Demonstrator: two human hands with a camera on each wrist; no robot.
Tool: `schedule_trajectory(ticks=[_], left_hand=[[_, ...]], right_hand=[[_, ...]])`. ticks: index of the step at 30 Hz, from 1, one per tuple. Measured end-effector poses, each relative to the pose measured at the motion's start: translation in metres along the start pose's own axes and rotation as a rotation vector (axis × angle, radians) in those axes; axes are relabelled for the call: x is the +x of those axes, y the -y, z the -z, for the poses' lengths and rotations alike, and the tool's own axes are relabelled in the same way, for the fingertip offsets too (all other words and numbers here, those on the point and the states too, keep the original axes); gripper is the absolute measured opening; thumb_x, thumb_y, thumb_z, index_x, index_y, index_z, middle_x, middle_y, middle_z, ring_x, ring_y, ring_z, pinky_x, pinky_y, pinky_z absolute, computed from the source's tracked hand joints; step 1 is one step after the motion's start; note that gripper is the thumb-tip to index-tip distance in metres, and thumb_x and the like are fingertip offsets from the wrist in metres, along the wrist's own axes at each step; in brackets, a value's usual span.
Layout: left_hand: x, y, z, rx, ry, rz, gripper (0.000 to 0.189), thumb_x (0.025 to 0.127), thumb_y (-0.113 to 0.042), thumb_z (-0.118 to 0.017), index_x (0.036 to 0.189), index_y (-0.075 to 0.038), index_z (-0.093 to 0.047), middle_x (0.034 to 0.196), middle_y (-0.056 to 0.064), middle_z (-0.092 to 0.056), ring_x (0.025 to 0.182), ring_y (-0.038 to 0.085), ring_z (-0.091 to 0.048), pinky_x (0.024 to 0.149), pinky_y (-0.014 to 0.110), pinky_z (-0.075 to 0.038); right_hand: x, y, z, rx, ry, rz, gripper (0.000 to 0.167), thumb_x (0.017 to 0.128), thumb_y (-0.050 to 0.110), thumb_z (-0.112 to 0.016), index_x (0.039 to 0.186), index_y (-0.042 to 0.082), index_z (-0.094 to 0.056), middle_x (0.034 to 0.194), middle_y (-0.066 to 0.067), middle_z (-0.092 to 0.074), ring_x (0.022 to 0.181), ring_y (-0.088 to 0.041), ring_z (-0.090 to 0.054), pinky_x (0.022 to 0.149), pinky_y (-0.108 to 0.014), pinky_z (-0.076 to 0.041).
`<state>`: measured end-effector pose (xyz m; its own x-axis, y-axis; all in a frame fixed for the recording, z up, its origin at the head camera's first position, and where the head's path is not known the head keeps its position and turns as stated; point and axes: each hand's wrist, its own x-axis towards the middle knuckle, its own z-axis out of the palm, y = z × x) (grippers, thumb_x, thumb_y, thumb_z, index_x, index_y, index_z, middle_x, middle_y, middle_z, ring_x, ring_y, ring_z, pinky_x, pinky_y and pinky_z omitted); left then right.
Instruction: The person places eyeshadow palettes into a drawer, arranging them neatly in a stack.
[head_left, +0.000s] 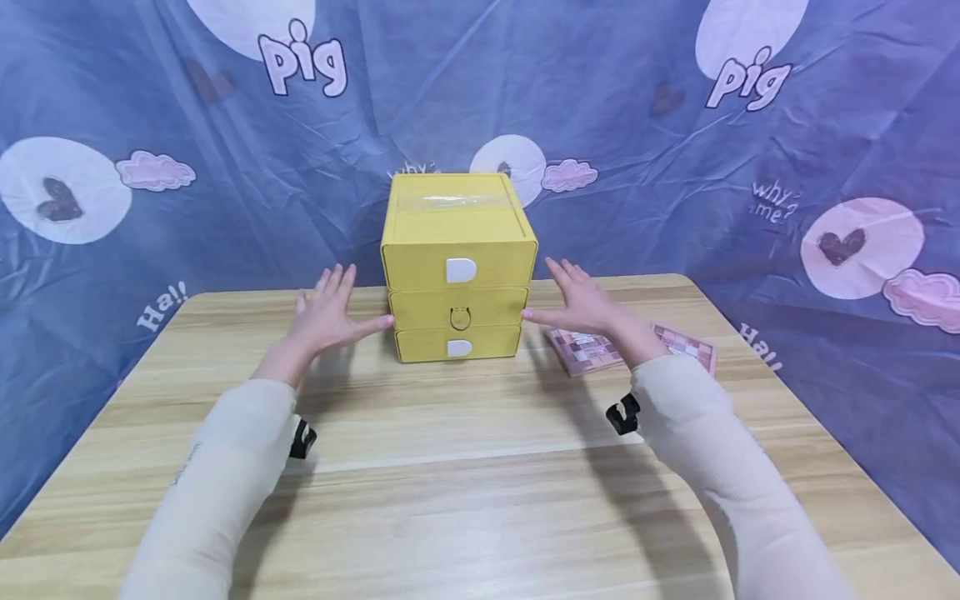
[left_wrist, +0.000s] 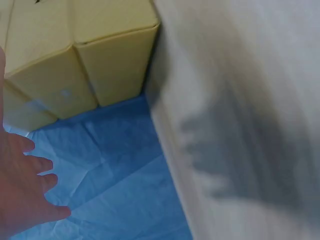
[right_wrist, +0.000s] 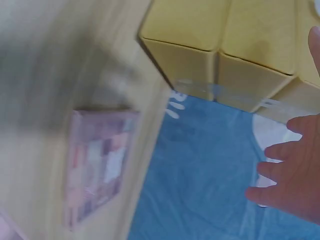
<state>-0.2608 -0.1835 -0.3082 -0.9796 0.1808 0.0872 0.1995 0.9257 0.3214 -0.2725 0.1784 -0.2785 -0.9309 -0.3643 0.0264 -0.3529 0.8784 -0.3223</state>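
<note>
A yellow storage box [head_left: 459, 267] with three stacked drawers stands at the back middle of the table in the head view. White tabs mark its top and bottom drawers, and a dark ring outline shows on the middle one. My left hand [head_left: 327, 315] is spread at the box's left side, its thumb tip by the edge. On the other side my right hand [head_left: 581, 304] is likewise spread, thumb toward the box. Whether either thumb touches it I cannot tell. Both wrist views show the fingers apart from the box's sides, with nothing held.
Two flat pink checkered cases lie right of the box: the nearer case [head_left: 585, 358] and another case [head_left: 690, 346] partly behind my right forearm. The wooden table [head_left: 450, 500] ends at a blue printed cloth [head_left: 420, 83] behind the box.
</note>
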Motion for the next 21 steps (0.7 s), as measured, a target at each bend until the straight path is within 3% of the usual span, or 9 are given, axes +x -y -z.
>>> schedule_trajectory(ticks=[6,10,15,21], left_hand=[[0.006,0.002,0.019,-0.097,-0.061,0.017,0.101,0.071,-0.069,-0.042,0.138,-0.011,0.006,0.141,0.015,0.006,0.126,0.031,0.007,0.091,0.057,0.007],[0.012,0.003,0.031,-0.152,-0.099,0.021,0.095,0.074,-0.068,-0.039,0.139,-0.010,0.001,0.141,0.015,0.002,0.126,0.033,0.001,0.092,0.058,-0.001],[0.019,0.001,0.042,-0.230,-0.124,0.014,0.090,0.076,-0.066,-0.037,0.140,-0.011,-0.003,0.142,0.015,-0.004,0.125,0.037,-0.004,0.091,0.059,-0.005],[0.029,-0.004,0.050,-0.319,-0.152,0.003,0.085,0.078,-0.064,-0.036,0.140,-0.014,-0.006,0.142,0.010,-0.008,0.126,0.031,-0.008,0.096,0.051,-0.009]], right_hand=[[-0.002,0.004,0.015,0.030,-0.020,0.041,0.093,0.073,0.059,-0.052,0.137,0.002,-0.015,0.137,-0.022,-0.017,0.124,-0.036,-0.015,0.096,-0.047,-0.015],[-0.004,0.010,0.022,0.028,-0.004,0.016,0.092,0.072,0.063,-0.049,0.135,0.002,-0.022,0.133,-0.021,-0.029,0.119,-0.035,-0.028,0.093,-0.046,-0.023],[-0.007,0.021,0.029,0.013,0.000,-0.008,0.082,0.072,0.063,-0.049,0.125,0.001,-0.041,0.110,-0.018,-0.054,0.099,-0.030,-0.050,0.080,-0.044,-0.037],[-0.006,0.037,0.027,0.065,-0.008,0.024,0.065,0.075,0.056,-0.053,0.110,0.002,-0.054,0.092,-0.011,-0.061,0.085,-0.024,-0.056,0.073,-0.039,-0.041]])
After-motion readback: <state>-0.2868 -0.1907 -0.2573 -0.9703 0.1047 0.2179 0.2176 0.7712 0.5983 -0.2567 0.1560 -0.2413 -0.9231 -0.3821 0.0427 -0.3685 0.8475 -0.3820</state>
